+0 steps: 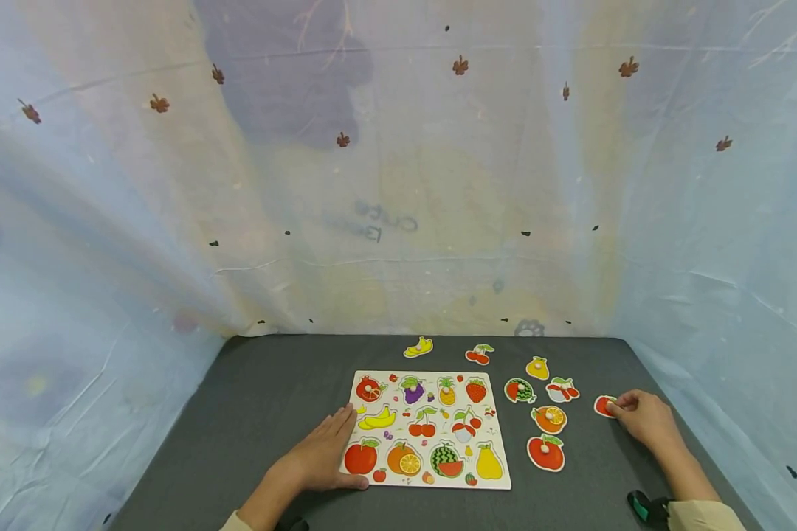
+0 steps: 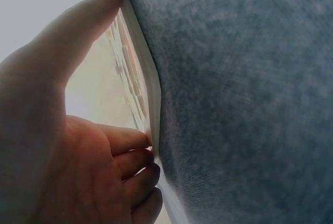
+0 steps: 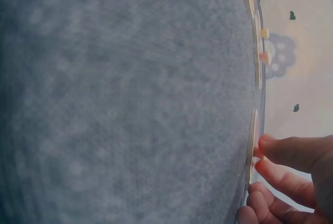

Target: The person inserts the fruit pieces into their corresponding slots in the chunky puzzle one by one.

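Note:
A white fruit puzzle board [image 1: 445, 484] printed with coloured fruit lies flat at the middle front of the grey table. My left hand [image 1: 324, 448] rests at its left edge, the fingers fairly straight along that side and the thumb at the near-left corner. In the left wrist view the thumb [image 2: 86, 28] and fingertips touch the board's edge [image 2: 151, 81]. Right of the board, my right hand [image 1: 647, 420] pinches the knob of a red fruit piece [image 1: 601, 405], whose right part the fingers cover. The right wrist view shows this piece [image 3: 252, 130] edge-on, thumb and forefinger at its knob.
Between board and right hand lie a watermelon piece [image 1: 519, 391], pear piece [image 1: 537, 368], cherry piece [image 1: 561, 389], orange piece [image 1: 548, 420] and apple piece [image 1: 546, 453]. Behind the board are a banana piece [image 1: 418, 348] and another cherry piece [image 1: 479, 355]. A patterned curtain [image 1: 398, 184] encloses the table.

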Demonstrator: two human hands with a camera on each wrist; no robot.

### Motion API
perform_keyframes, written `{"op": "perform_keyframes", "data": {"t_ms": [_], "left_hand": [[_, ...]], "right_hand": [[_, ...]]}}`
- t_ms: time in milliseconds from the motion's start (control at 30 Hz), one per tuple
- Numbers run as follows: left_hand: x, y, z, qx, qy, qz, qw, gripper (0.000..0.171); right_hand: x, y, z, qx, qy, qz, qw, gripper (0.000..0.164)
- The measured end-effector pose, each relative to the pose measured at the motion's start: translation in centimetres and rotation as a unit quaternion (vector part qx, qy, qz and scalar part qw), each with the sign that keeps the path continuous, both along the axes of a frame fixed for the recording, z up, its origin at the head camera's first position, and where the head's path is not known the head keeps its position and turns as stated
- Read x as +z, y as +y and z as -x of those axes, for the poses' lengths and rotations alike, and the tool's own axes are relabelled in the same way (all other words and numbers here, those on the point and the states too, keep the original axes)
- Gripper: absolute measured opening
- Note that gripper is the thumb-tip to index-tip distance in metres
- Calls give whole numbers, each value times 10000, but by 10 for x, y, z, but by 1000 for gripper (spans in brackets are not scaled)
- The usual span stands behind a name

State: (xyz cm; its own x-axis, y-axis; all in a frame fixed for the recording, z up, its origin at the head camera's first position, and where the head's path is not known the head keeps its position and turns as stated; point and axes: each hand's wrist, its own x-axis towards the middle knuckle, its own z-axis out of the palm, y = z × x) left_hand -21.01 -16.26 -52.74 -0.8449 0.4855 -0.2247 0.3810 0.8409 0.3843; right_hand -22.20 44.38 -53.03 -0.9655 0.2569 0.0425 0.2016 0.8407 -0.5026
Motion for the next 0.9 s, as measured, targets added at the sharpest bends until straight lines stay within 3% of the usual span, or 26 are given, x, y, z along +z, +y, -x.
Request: {"op": "perform_keyframes", "data": {"t_ms": [633,900], "left_hand": [[2,2,-4,29,28,40,10000,125],[0,1,-2,57,28,29,10000,125]], "right_hand": [[-4,2,1,93,165,-50,9998,23],[-3,-6,2,222,505,-45,9985,20]]}}
